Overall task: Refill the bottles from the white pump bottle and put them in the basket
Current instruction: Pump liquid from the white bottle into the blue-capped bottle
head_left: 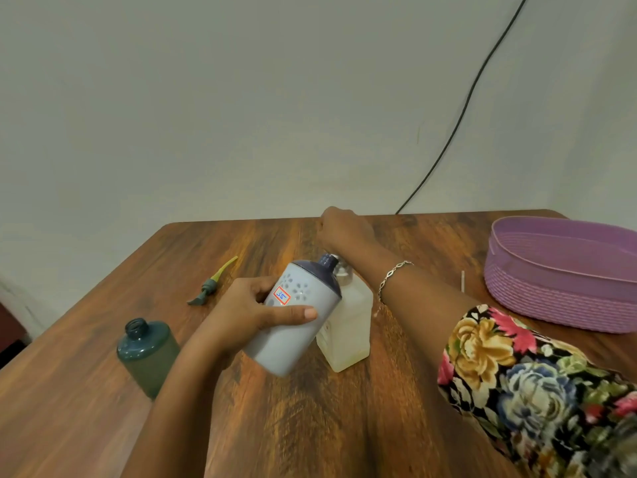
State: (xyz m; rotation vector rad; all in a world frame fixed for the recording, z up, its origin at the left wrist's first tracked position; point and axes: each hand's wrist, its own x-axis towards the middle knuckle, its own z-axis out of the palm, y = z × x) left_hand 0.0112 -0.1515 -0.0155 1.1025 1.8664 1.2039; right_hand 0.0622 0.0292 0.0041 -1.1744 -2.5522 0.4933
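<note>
Table (310, 426), basket (551, 305) waiting at its right edge; my left hand (241, 312), fingers wrapped round the grey bottle (293, 326), tilts its mouth to the white pump bottle (348, 332) to catch the fill; right hand (341, 229) above the pump, its fingers' hold hidden

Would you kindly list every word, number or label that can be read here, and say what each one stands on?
"35": handwritten in blue on a red-bordered sticker on the lavender bottle, which the left hand holds.
White pump bottle: any print is too blurred to read.
Teal bottle and basket: no text visible.
</note>
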